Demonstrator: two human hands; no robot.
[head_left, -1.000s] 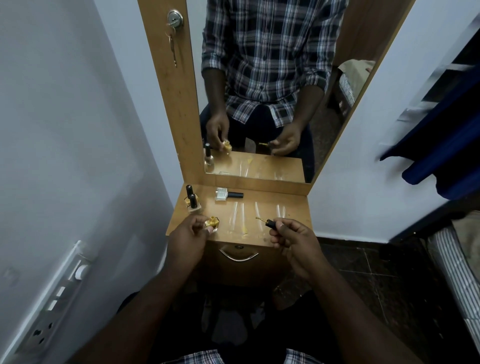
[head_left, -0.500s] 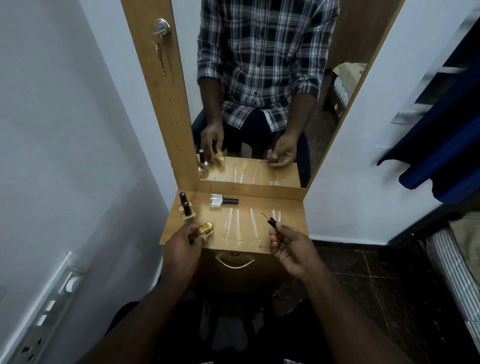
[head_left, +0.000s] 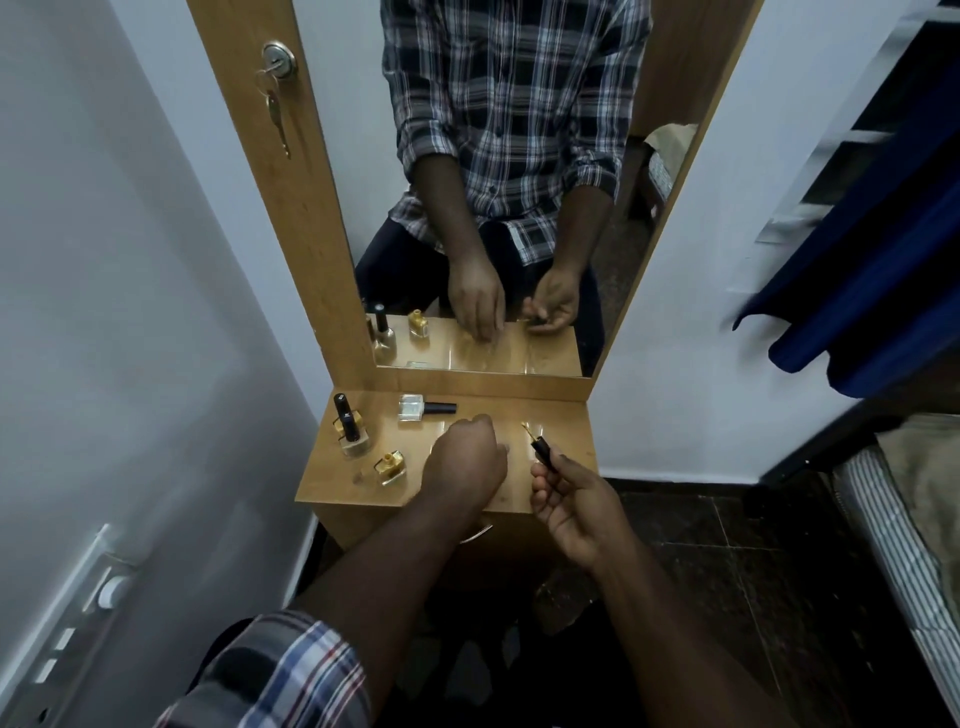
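One black-capped brush (head_left: 541, 449), tip gold, pinched by right hand (head_left: 577, 505).

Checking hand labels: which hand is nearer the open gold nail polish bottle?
Left. The left hand is just right of the open gold nail polish bottle, not touching it; the right hand, pinching the brush cap, is farther right.

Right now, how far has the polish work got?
Done: the gold bottle stands uncapped on the shelf, and the brush cap shows gold on its tip. In hand: the right hand pinches that cap; the left hand reaches down onto the shelf's middle, fingertips hidden. Left, seemingly: the brushing itself and recapping; the two capped bottles and the clear bottle sit apart, untouched.
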